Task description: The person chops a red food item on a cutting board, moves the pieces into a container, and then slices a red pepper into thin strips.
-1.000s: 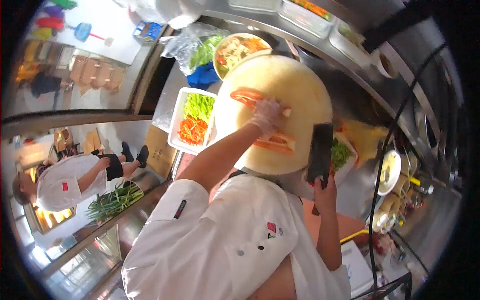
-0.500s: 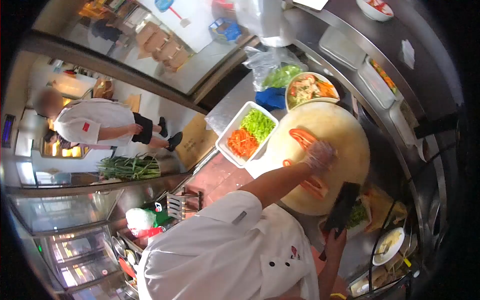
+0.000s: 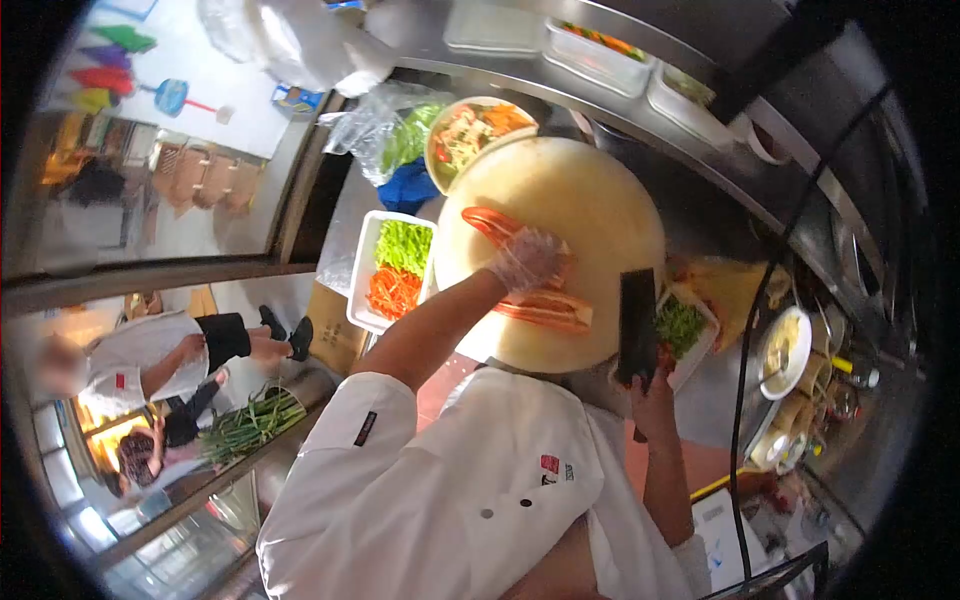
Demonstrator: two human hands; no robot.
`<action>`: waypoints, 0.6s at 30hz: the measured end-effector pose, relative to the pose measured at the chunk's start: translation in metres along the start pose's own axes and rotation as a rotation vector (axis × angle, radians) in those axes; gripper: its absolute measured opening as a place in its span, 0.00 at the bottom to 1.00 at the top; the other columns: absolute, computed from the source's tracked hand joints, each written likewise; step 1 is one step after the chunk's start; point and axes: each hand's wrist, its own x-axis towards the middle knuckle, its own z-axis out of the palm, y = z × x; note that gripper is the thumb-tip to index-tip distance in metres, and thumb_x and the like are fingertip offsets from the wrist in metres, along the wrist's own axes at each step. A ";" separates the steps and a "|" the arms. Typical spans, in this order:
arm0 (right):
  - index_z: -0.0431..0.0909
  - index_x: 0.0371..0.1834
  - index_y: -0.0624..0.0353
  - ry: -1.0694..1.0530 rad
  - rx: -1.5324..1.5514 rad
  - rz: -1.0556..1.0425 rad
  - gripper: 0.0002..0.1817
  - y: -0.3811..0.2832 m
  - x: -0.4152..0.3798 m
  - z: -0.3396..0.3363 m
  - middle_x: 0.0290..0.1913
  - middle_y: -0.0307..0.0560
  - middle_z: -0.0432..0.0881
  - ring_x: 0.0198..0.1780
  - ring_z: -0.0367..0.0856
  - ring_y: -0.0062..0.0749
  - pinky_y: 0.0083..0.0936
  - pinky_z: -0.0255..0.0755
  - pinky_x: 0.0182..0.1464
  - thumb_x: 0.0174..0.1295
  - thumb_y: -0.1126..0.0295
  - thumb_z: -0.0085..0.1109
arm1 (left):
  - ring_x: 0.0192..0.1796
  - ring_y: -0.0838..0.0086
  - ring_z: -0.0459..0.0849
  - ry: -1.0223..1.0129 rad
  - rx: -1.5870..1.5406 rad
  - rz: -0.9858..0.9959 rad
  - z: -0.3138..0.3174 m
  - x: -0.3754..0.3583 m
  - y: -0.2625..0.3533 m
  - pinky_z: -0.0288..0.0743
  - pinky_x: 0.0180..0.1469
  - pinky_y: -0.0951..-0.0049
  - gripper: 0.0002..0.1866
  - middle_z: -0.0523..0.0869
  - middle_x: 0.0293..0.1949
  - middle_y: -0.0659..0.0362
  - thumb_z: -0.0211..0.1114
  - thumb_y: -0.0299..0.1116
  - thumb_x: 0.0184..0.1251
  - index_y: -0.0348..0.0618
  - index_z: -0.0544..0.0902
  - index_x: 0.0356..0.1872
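Observation:
My left hand [image 3: 527, 260], in a clear plastic glove, is on the round chopping board [image 3: 610, 225]. Its fingers are curled down over a split red pepper [image 3: 487, 223], whose end sticks out past the hand. More red pepper pieces [image 3: 548, 311] lie on the board just below that hand. My right hand [image 3: 652, 400] is wrapped round the handle of a cleaver [image 3: 636, 325]. The dark, broad blade is held over the board's right edge, apart from the pepper.
Left of the board is a white tub [image 3: 362, 270] of shredded greens and carrot-like strips. A bowl of mixed cut vegetables [image 3: 480, 130] stands behind. At right are a container of chopped greens [image 3: 680, 328] and a white bowl [image 3: 785, 352]. Another person [image 3: 150, 350] stands beyond the window.
The camera view has turned, shifting the board left and up in the picture. My gloved hand stays at the pepper pieces, and the cleaver stays in my right hand by the board's edge.

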 end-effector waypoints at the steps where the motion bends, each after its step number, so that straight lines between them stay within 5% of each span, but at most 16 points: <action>1: 0.68 0.72 0.68 -0.013 -0.015 0.036 0.26 -0.007 0.002 -0.003 0.63 0.73 0.82 0.65 0.81 0.68 0.53 0.75 0.66 0.80 0.62 0.55 | 0.41 0.50 0.90 0.046 0.037 -0.010 0.005 0.000 0.000 0.82 0.47 0.48 0.18 0.89 0.35 0.48 0.65 0.51 0.72 0.47 0.89 0.40; 3: 0.69 0.70 0.68 0.024 -0.039 0.033 0.24 0.001 0.008 0.006 0.61 0.73 0.83 0.63 0.82 0.69 0.55 0.76 0.64 0.79 0.62 0.55 | 0.39 0.52 0.92 0.143 0.103 -0.047 0.009 -0.002 0.000 0.84 0.45 0.51 0.17 0.89 0.36 0.49 0.61 0.50 0.75 0.50 0.90 0.40; 6: 0.65 0.73 0.68 0.032 -0.089 -0.010 0.26 0.015 0.002 0.012 0.60 0.75 0.82 0.61 0.83 0.73 0.59 0.76 0.63 0.80 0.62 0.52 | 0.43 0.50 0.89 -0.068 -0.138 -0.249 -0.021 0.008 0.011 0.81 0.52 0.48 0.23 0.89 0.36 0.45 0.64 0.57 0.73 0.45 0.88 0.44; 9: 0.63 0.75 0.68 0.000 -0.084 0.011 0.28 -0.003 0.003 0.010 0.61 0.76 0.81 0.61 0.83 0.74 0.60 0.76 0.62 0.81 0.61 0.50 | 0.43 0.50 0.90 0.152 -0.185 -0.369 -0.012 0.010 0.022 0.81 0.52 0.48 0.24 0.90 0.38 0.45 0.63 0.58 0.75 0.45 0.89 0.41; 12: 0.65 0.74 0.67 0.034 -0.060 0.001 0.26 -0.002 0.008 0.020 0.60 0.73 0.82 0.61 0.84 0.71 0.58 0.77 0.62 0.81 0.61 0.51 | 0.45 0.50 0.90 0.104 -0.203 -0.444 0.007 0.014 0.018 0.81 0.53 0.47 0.21 0.91 0.38 0.47 0.63 0.54 0.74 0.45 0.90 0.41; 18: 0.69 0.69 0.72 0.096 -0.031 -0.048 0.24 -0.030 0.010 0.016 0.59 0.71 0.83 0.61 0.85 0.66 0.54 0.78 0.61 0.81 0.63 0.53 | 0.51 0.53 0.90 -0.122 -0.008 -0.323 -0.013 0.016 0.016 0.83 0.56 0.54 0.15 0.91 0.44 0.50 0.65 0.45 0.72 0.46 0.89 0.47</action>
